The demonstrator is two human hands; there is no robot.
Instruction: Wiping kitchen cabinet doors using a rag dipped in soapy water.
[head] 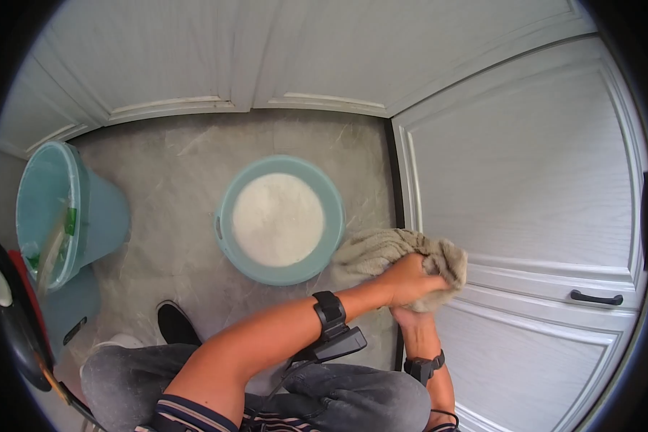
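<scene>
A beige-grey cloth is bunched in front of the cabinet door at right, with my left hand closed on it. Below and partly behind the cloth is my right hand; its fingers are hidden, so its hold cannot be made out. The loose end of the cloth hangs toward the rim of a light blue-green plastic basin on the floor. White, foamy-looking suds fill the bottom of the basin.
Pale wood-grain cabinet doors enclose the grey marbled floor; one bears a black handle. At left stands a blue-green plastic bin with a liner, beside black and red items. My knees and a dark shoe are below.
</scene>
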